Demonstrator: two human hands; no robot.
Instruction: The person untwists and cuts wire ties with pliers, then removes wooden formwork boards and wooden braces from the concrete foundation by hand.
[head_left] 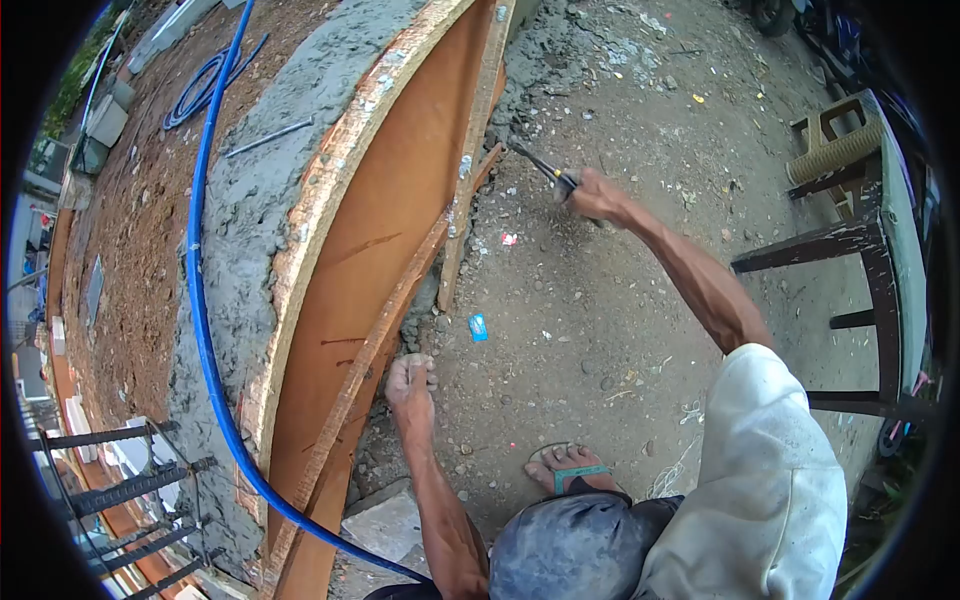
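My right hand (592, 196) is wrapped round the black grip of a slim dark tool (541, 165) with a yellow band. Its far tip is too small to name and lies close to the end of a short wooden piece (488, 167) at the boards. Low beside the formwork, my left hand (411, 383) has its fingers curled closed; what they hold, if anything, is hidden. The formwork is a brown plywood panel (385, 215) with a long wooden batten (362, 378) along it. An upright wooden strip (472, 150) crosses the panel.
Wet grey concrete (240, 200) fills the far side of the panel. A blue hose (196, 240) runs over it, and a metal rod (270, 138) lies on top. Rebar (130, 490) sticks out lower left. A table (880, 300) and plastic chair (840, 150) stand right.
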